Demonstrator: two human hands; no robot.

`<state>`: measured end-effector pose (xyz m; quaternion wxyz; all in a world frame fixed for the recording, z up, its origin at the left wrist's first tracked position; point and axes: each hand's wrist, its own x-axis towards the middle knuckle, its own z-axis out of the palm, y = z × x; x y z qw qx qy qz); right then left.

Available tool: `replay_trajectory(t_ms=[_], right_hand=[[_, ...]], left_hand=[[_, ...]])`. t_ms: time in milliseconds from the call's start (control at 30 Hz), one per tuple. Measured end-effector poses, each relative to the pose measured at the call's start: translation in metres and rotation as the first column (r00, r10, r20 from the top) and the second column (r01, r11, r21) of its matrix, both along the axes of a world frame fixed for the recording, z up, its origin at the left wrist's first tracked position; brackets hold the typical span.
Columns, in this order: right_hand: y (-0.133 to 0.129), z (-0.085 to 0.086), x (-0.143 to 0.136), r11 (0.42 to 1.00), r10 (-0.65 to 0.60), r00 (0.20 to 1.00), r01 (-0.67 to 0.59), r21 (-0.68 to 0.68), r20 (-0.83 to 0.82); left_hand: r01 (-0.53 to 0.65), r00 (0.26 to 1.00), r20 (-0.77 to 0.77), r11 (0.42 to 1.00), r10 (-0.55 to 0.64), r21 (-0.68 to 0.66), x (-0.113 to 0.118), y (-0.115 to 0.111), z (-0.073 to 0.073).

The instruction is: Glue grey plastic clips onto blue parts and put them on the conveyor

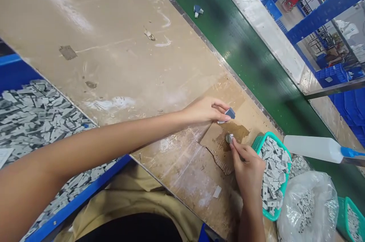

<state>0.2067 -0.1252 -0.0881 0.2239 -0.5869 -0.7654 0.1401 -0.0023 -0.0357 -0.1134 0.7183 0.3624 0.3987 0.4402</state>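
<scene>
Left hand [203, 111]: we observed it pinching a blue-grey block [230, 113].
Right hand [248, 161]: we observed it pinching a pale piece [231, 138] over the cardboard [218, 152].

I have one view, the head camera, worn on the person's head and facing forward and down. It looks from above over the desk [119, 63], steeply enough that the lap [142, 200] comes in along the bottom edge. The frame sits tilted, so the green strip [242, 52] runs diagonally from upper middle to lower right. The left forearm [137, 132] is nearer to me than the two hands, which sit right of centre. Blue crates [332, 75] lie farthest off, upper right. With a single view, I share no part of the scene between two.
</scene>
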Motion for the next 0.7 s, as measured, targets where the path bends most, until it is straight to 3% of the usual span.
replay_trajectory(t_ms=[133, 267, 400, 533, 700], right_hand=[[0.0, 0.001, -0.001, 1.0, 0.018, 1.0, -0.018, -0.012, 0.019], [0.0, 0.003, -0.003, 1.0, 0.009, 1.0, -0.009, 0.008, 0.011], [-0.003, 0.007, -0.002, 0.997, -0.028, 0.994, 0.035, 0.064, -0.103], [-0.006, 0.011, 0.0, 0.979, -0.05, 0.965, 0.099, 0.181, -0.256], [-0.009, 0.013, 0.002, 0.96, 0.024, 0.949, 0.066, 0.273, -0.314]], left_hand=[[0.02, 0.996, -0.092, 0.997, -0.014, 0.071, 0.0, -0.001, -0.001], [0.039, 0.998, -0.06, 0.995, -0.033, 0.096, 0.0, -0.002, -0.002], [0.05, 0.998, -0.03, 0.997, -0.048, 0.066, 0.002, -0.003, -0.005], [0.155, 0.988, 0.014, 0.987, -0.156, 0.046, 0.007, -0.009, -0.004], [0.228, 0.971, 0.058, 0.97, -0.233, 0.084, 0.018, -0.022, -0.004]])
